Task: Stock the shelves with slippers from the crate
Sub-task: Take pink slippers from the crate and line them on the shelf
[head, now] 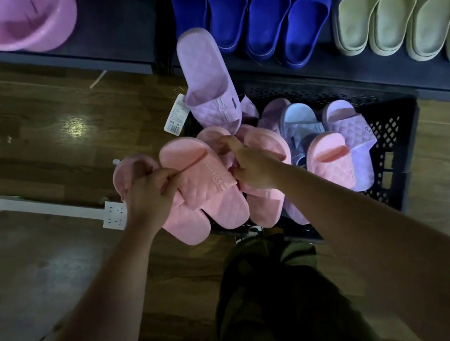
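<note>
**Inspector:** Item 1, the stock in hand?

**Onlooker:** A bundle of pink slippers [205, 184], at least 3, is held over the left edge of the crate [390, 124]. The left hand [145, 190] is curled round the outer ones. The right hand [251, 163] has fingers and thumb closed on the inner ones. Neither hand has a finger to spare.

**Inspector:** And the upright one?

**Onlooker:** A lilac slipper [205, 80] stands on end above the crate's far-left corner, with its price tag [177, 115] hanging beside it. Its lower end meets the right hand's fingertips. I cannot tell whether it is pinched or merely propped.

**Inspector:** What is left to stock?

**Onlooker:** About 4 remaining slippers [355, 137], lilac, pale blue and pink, lie loose along the crate's right side.

**Inspector:** Destination?

**Onlooker:** The shelf [353, 65], whose front edge runs just beyond the crate's far edge. Blue slippers [253, 13] and beige slippers [397, 7] fill the stretch straight ahead. A pink basin [15, 23] sits on the left section.

**Inspector:** Risks?

**Onlooker:** In my judgement, 3.
- The bundle is overlapped and loosely stacked, so 1 slipper could slide out onto the floor [38, 124] instead of back into the crate.
- The lilac slipper may topple if the right hand shifts.
- A full-handed reach could knock the front blue pairs off the shelf's edge.

I also note a power strip [114, 214] on the floor to the left, which could snag a foot.
</note>
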Action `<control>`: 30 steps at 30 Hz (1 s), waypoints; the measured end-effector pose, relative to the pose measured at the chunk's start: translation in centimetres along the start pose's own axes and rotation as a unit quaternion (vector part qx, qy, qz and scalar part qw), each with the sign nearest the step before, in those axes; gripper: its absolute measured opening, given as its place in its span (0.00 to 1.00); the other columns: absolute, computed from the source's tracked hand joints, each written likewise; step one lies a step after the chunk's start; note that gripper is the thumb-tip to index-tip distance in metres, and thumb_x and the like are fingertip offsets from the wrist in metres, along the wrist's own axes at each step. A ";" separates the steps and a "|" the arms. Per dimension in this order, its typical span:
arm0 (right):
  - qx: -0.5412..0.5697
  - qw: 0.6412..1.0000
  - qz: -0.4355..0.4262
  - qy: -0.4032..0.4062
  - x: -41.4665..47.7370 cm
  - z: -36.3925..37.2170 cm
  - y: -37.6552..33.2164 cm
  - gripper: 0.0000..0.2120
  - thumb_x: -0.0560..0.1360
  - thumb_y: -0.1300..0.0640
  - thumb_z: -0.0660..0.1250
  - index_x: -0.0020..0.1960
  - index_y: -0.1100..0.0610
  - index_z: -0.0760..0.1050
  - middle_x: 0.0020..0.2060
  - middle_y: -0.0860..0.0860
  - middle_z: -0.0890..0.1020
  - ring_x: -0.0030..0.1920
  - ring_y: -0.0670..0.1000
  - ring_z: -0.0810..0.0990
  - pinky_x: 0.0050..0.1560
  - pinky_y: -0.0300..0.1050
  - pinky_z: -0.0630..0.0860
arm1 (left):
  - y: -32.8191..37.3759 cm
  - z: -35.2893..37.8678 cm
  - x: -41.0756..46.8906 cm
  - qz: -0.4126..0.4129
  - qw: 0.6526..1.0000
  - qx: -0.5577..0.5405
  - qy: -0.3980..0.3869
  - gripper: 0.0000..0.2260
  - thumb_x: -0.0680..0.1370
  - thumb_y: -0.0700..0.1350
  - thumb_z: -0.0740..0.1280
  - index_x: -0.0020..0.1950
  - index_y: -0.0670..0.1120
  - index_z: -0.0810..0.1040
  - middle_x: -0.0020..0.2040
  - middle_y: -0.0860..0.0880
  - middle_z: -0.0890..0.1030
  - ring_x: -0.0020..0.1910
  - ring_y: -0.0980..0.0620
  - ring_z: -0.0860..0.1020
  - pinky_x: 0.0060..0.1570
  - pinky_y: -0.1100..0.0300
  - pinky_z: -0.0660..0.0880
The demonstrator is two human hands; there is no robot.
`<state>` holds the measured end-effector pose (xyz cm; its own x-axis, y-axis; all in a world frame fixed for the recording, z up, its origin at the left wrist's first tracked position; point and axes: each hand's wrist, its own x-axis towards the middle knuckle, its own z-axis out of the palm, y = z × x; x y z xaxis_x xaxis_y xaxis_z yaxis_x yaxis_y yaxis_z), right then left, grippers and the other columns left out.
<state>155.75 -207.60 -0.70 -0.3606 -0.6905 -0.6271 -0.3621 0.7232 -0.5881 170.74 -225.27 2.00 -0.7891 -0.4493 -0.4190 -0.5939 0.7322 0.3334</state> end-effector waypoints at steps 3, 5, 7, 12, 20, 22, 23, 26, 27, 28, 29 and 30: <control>0.002 0.999 0.005 0.036 -0.3 0.4 0.5 0.32 0.76 0.60 0.61 0.74 0.51 0.51 0.55 0.52 0.78 0.55 0.58 0.76 0.46 0.52 0.70 | 1.6 0.2 -0.3 -0.013 0.999 -0.003 0.046 0.11 0.77 0.51 0.64 0.49 0.46 0.83 0.51 0.41 0.74 0.54 0.41 0.69 0.48 0.48 0.70; 0.010 0.999 0.012 0.048 -0.5 0.4 0.7 0.31 0.76 0.60 0.62 0.74 0.51 0.52 0.59 0.54 0.77 0.60 0.58 0.74 0.46 0.49 0.65 | 2.2 0.3 -0.4 -0.015 0.997 -0.004 0.076 0.08 0.75 0.48 0.68 0.47 0.45 0.83 0.53 0.41 0.74 0.57 0.41 0.69 0.51 0.46 0.70; 0.027 0.998 0.018 0.055 -0.6 0.3 0.6 0.31 0.75 0.60 0.63 0.74 0.50 0.53 0.62 0.53 0.76 0.63 0.57 0.72 0.51 0.54 0.67 | 1.5 0.7 0.0 -0.011 0.996 -0.018 0.090 0.07 0.74 0.48 0.69 0.46 0.45 0.83 0.55 0.42 0.75 0.58 0.43 0.70 0.53 0.46 0.71; 0.010 0.997 0.036 0.069 -0.7 0.4 0.4 0.31 0.75 0.59 0.64 0.74 0.51 0.53 0.64 0.54 0.75 0.65 0.58 0.72 0.50 0.60 0.70 | 0.5 1.0 1.0 0.041 0.993 -0.106 0.040 0.09 0.77 0.48 0.63 0.47 0.46 0.82 0.47 0.50 0.83 0.46 0.52 0.79 0.47 0.50 0.76; 0.078 0.990 0.030 0.111 -1.5 0.1 0.9 0.23 0.77 0.60 0.64 0.68 0.56 0.60 0.53 0.55 0.81 0.54 0.57 0.80 0.51 0.50 0.75 | 2.8 -0.2 1.7 0.046 0.978 -0.183 -0.089 0.04 0.75 0.42 0.69 0.48 0.49 0.76 0.46 0.53 0.81 0.48 0.54 0.79 0.50 0.57 0.75; 0.086 0.989 0.027 0.114 -2.4 -0.3 1.3 0.23 0.77 0.61 0.63 0.69 0.57 0.60 0.53 0.56 0.81 0.52 0.57 0.80 0.48 0.47 0.74 | 2.9 -0.7 1.7 0.053 0.969 -0.197 -0.141 0.05 0.76 0.40 0.68 0.47 0.50 0.78 0.46 0.54 0.81 0.50 0.53 0.79 0.54 0.51 0.76; 0.094 0.989 0.025 0.114 -3.1 -0.7 1.5 0.22 0.77 0.62 0.63 0.69 0.57 0.60 0.52 0.56 0.81 0.51 0.57 0.80 0.46 0.45 0.73 | 3.1 -1.1 1.6 0.058 0.963 -0.206 -0.161 0.08 0.76 0.39 0.67 0.46 0.52 0.78 0.45 0.56 0.81 0.50 0.54 0.79 0.56 0.50 0.76; 0.131 0.983 0.031 0.124 -6.0 -3.0 1.9 0.14 0.78 0.64 0.60 0.60 0.54 0.63 0.45 0.53 0.78 0.45 0.55 0.79 0.42 0.44 0.70 | 4.8 -3.1 0.9 0.073 0.951 -0.239 -0.181 0.13 0.76 0.36 0.66 0.44 0.56 0.78 0.44 0.61 0.81 0.50 0.59 0.78 0.55 0.56 0.75; 0.151 0.980 0.037 0.124 -7.3 -4.1 1.9 0.12 0.77 0.65 0.60 0.56 0.52 0.64 0.43 0.52 0.78 0.44 0.55 0.78 0.42 0.45 0.71 | 5.9 -4.1 0.6 0.071 0.950 -0.246 -0.181 0.14 0.76 0.35 0.66 0.44 0.56 0.79 0.44 0.62 0.81 0.50 0.60 0.78 0.54 0.60 0.74; 0.170 0.976 0.043 0.126 -8.6 -5.3 1.9 0.11 0.77 0.65 0.60 0.52 0.51 0.65 0.42 0.49 0.77 0.43 0.52 0.77 0.43 0.46 0.71 | 6.9 -5.2 0.3 0.066 0.947 -0.256 -0.182 0.14 0.75 0.35 0.67 0.43 0.56 0.79 0.44 0.61 0.81 0.50 0.59 0.79 0.53 0.62 0.73; 0.182 0.974 0.042 0.128 -10.0 -6.6 1.9 0.09 0.76 0.64 0.62 0.48 0.50 0.67 0.41 0.45 0.78 0.42 0.50 0.76 0.44 0.44 0.70 | 8.0 -6.5 0.1 0.060 0.946 -0.265 -0.179 0.12 0.75 0.37 0.67 0.43 0.56 0.79 0.44 0.59 0.81 0.50 0.57 0.79 0.53 0.62 0.73; 0.191 0.972 0.038 0.129 -11.6 -8.1 1.7 0.08 0.76 0.62 0.63 0.44 0.49 0.70 0.41 0.42 0.79 0.42 0.48 0.76 0.45 0.44 0.70 | 9.3 -8.0 -0.2 0.060 0.944 -0.273 -0.178 0.11 0.75 0.39 0.68 0.43 0.56 0.80 0.45 0.57 0.82 0.50 0.56 0.79 0.53 0.62 0.73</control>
<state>152.35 -198.55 9.71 -0.5951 -0.5797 -0.5566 0.0025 0.6913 -0.7226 164.09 -222.50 11.94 -0.8110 -0.1080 -0.5750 -0.5723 0.3509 0.7412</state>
